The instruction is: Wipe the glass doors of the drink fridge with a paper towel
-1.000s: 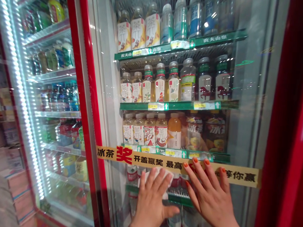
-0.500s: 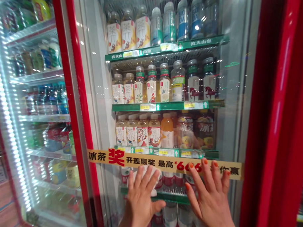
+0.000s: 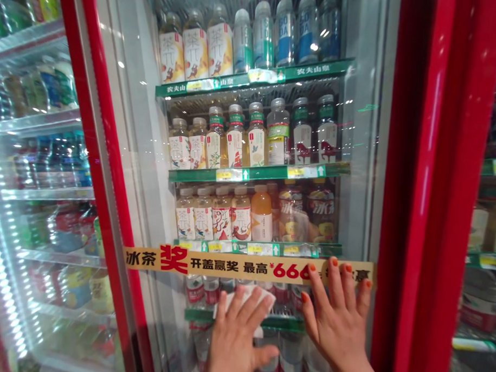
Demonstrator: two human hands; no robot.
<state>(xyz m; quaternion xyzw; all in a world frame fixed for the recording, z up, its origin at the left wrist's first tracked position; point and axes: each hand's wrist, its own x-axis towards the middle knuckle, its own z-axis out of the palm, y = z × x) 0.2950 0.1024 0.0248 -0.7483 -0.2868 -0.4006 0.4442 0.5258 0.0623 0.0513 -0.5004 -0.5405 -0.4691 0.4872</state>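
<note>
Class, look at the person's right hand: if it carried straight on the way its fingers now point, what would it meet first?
The right hand points upward, and its fingertips already overlap the yellow promotional banner strip, so that comes first. Whether they press on it is hard to judge from this view.

Glass door [image 3: 247, 218] blocks the bottles [image 3: 233, 147]; red frame [image 3: 419, 186] closes rightward.

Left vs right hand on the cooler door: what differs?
The left hand presses a white cloth to the glass door; the right hand has none. The left hand sits below the yellow banner strip; the right hand's fingers overlap it. Both lie flat, fingers up.
</note>
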